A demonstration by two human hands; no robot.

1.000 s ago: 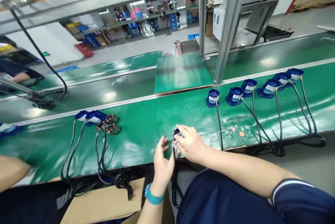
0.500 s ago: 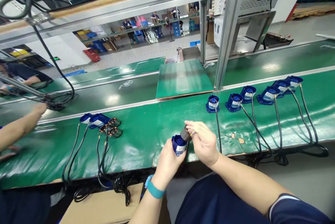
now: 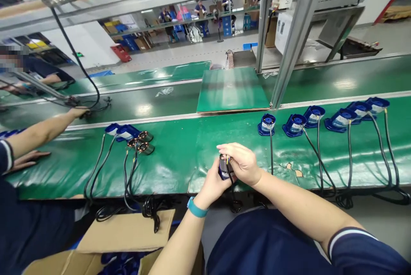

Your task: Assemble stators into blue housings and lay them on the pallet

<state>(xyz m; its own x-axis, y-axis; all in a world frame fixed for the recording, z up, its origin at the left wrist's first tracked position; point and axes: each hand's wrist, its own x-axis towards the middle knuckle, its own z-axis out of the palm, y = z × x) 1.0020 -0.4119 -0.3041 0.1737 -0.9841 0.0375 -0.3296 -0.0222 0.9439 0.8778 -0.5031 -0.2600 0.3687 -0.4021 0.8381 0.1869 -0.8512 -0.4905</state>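
My left hand (image 3: 214,183), below a teal wristband, is wrapped round a blue housing (image 3: 222,174) over the near edge of the green bench. A grey metal cylinder (image 3: 224,162) with yellow wire ends sits at the housing's mouth, partly hidden by fingers. My right hand (image 3: 245,162) is closed on the cylinder from above and the right. From it a black cable (image 3: 233,195) hangs below the bench edge. How deep the cylinder sits inside the housing is hidden.
Several blue housings with cables (image 3: 342,119) stand on the right. Two blue housings (image 3: 126,133) and several copper-wound cylinders (image 3: 146,148) lie left. A neighbour's arm (image 3: 45,129) reaches over the bench at far left. Cardboard (image 3: 128,232) lies below; a metal post (image 3: 297,35) rises ahead.
The grey cylinder has moved from above the housing down to its mouth, with my hands closer together. The view has shifted, and the neighbour's hand has moved along the bench.
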